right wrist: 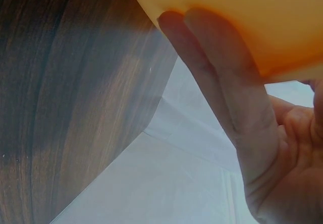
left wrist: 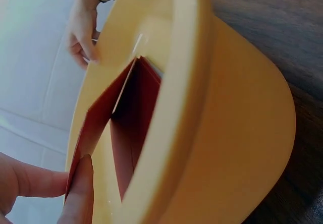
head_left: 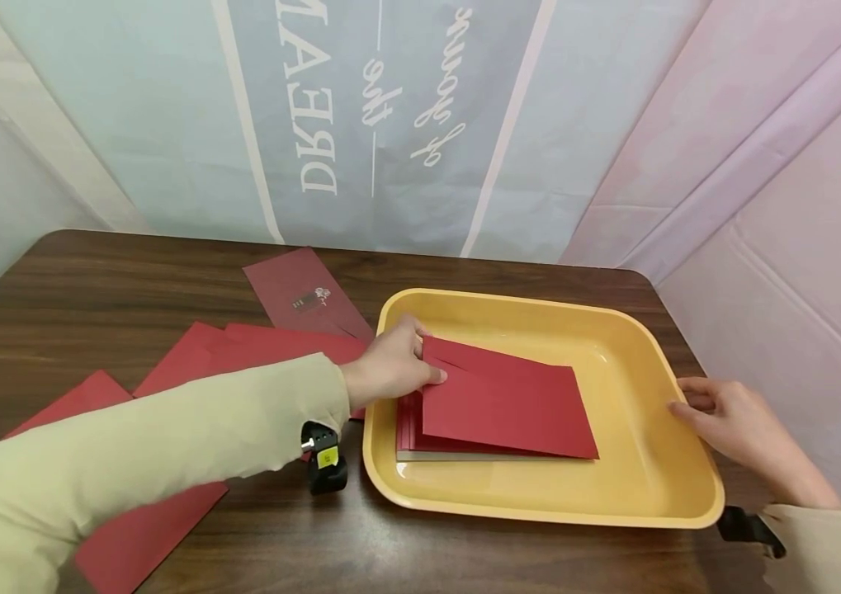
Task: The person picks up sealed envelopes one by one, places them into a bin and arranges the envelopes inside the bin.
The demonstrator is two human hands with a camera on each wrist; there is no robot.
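My left hand (head_left: 393,363) pinches the left edge of a red envelope (head_left: 512,404), thumb on top. In the left wrist view the pinched envelope (left wrist: 98,115) tilts up at that edge, leaving a wedge-shaped gap over the red paper beneath. Below it, a stack of red envelopes (head_left: 407,429) with a pale layer at the bottom lies in a yellow plastic basin (head_left: 643,495). On the basin's right rim my right hand (head_left: 743,429) holds on, thumb over the inside. Its fingers (right wrist: 222,67) lie along the outside wall in the right wrist view.
Several red envelopes (head_left: 153,528) spread over the dark wooden table (head_left: 420,553) left of the basin, partly under the left sleeve. A darker red envelope (head_left: 294,285) with a printed mark lies behind them. A printed cloth (head_left: 390,99) hangs along the table's back edge.
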